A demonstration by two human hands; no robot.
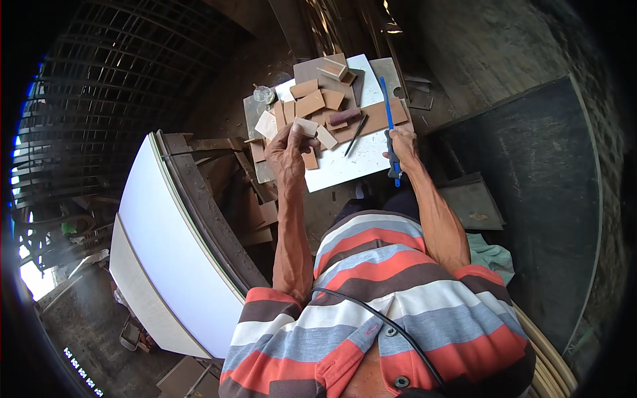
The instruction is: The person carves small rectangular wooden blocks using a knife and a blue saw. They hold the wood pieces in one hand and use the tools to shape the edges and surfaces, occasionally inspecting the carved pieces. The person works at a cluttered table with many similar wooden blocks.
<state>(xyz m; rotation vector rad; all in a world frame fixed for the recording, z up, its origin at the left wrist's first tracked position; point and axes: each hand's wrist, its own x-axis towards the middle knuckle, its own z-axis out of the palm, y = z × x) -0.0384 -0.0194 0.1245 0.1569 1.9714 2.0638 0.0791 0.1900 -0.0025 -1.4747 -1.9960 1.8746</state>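
Observation:
My left hand (290, 147) is closed, pinching a small pale wooden piece (306, 127) between thumb and fingers above the work table. My right hand (405, 147) is wrapped round the dark grip of a slim blue hacksaw (385, 99), seen nearly edge-on and pointing away from me. Beneath the hands lies a white board (325, 174). On it are several small brown wooden pieces (310, 103), a long brown strip (375, 118), a dark reddish-brown block (344, 117) and a black pen (356, 135). Another pale piece (326, 137) lies just beside my left hand.
A clear glass jar (263, 94) stands at the table's far left. Large white panels (166, 232) lean on the left, with scrap wood (249, 205) beside them. A big dark board (531, 186) leans on the right, near a pale green cloth (491, 257). A metal grille (126, 73) fills the far left.

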